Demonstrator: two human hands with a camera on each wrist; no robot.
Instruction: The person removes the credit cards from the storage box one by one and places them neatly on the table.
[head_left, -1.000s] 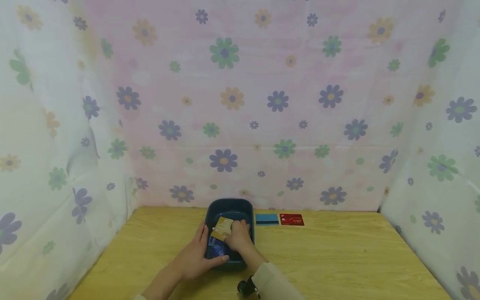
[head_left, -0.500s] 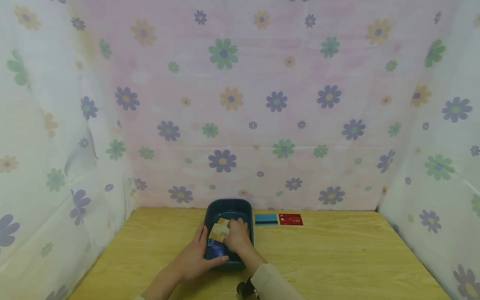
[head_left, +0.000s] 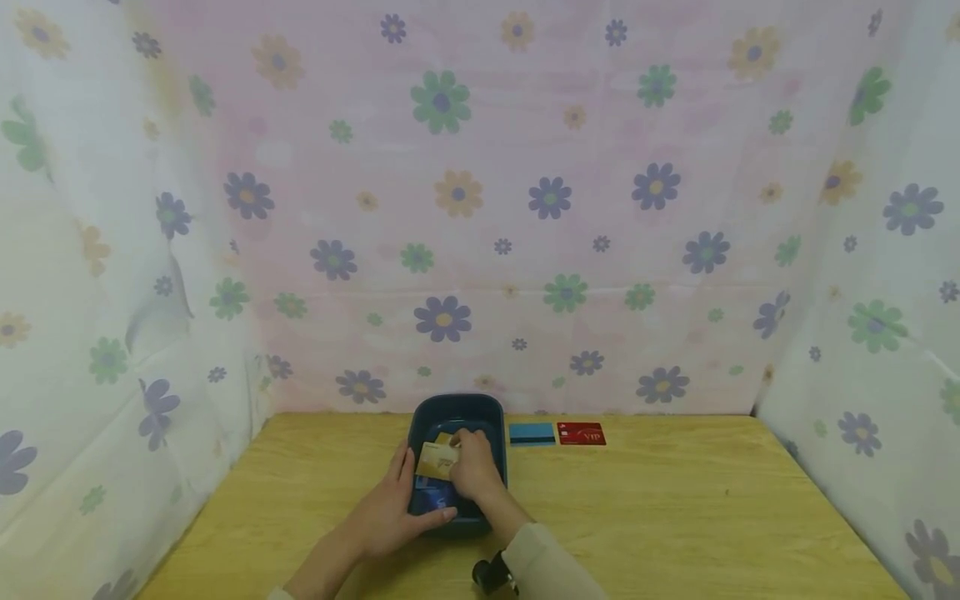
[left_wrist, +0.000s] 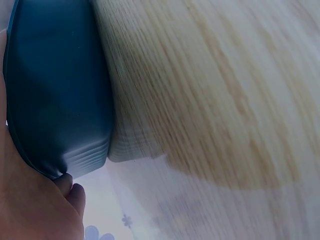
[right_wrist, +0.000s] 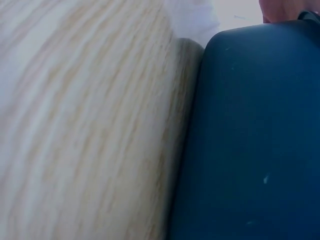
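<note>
A dark blue plastic bin [head_left: 459,404] stands on the table. My left hand [head_left: 386,508] holds its left side, fingers along the outer wall and thumb over the near rim; the left wrist view also shows this hand [left_wrist: 37,210] at the bin's wall. My right hand [head_left: 476,471] reaches into the bin and pinches the right edge of a gold card [head_left: 433,461]. Another yellowish card [head_left: 444,437] shows partly behind it. Nearer in the bin lies a blue card [head_left: 433,496]. The right fingertips are partly hidden.
Right of the bin, a light blue card [head_left: 532,434] with a dark stripe and a red VIP card [head_left: 581,433] lie side by side on the wooden table [head_left: 645,517]. A flowered cloth [head_left: 480,275] hangs behind and at both sides.
Inside the bin, the gold card has turned and now lies straighter, covering more of the yellowish card behind it. My right hand shifted slightly; my left hand stayed on the bin.
</note>
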